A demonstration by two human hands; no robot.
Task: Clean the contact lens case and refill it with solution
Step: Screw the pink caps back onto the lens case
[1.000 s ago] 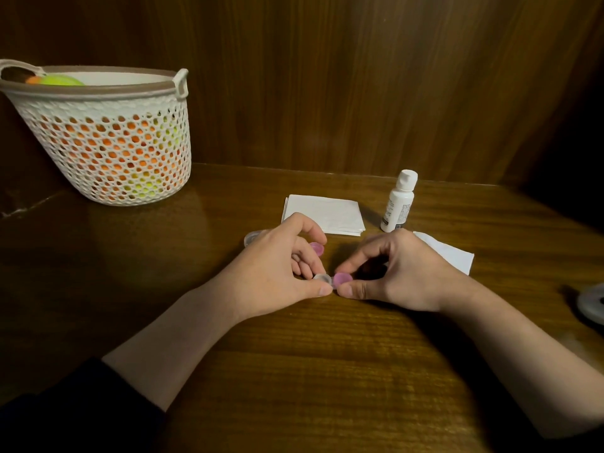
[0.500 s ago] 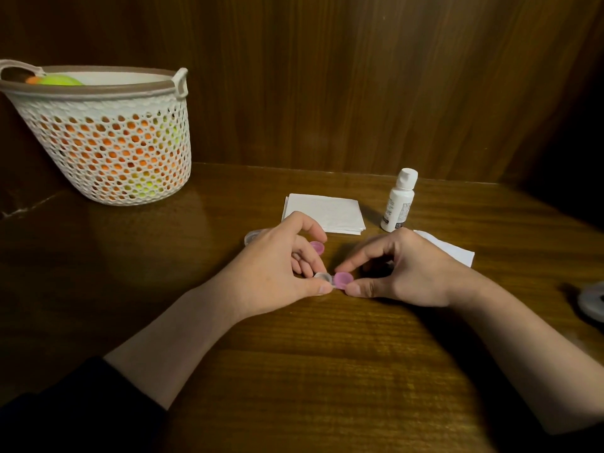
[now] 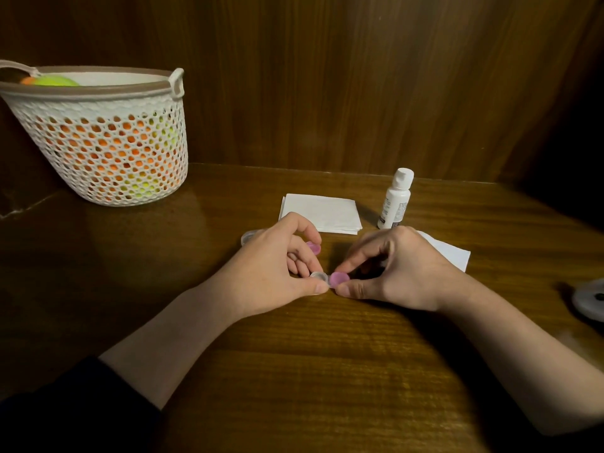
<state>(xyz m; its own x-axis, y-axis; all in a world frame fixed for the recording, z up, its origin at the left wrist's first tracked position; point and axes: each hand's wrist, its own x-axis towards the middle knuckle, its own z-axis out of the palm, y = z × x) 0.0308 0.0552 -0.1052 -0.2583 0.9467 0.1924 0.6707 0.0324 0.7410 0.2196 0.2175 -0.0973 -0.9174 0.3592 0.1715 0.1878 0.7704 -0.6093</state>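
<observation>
Dark wood panelling backs a brown wooden table [image 3: 294,371]. At centre frame, the left hand [image 3: 274,266] pinches the clear contact lens case [image 3: 317,276] between thumb and fingers, while the right hand [image 3: 397,268] pinches a pink cap [image 3: 338,278] touching it. Another pink cap [image 3: 314,247] sits just above, seemingly by the left fingers. Behind lie a folded tissue [image 3: 322,212] and the white solution bottle [image 3: 395,199]; a perforated basket [image 3: 104,138] stands upper left.
</observation>
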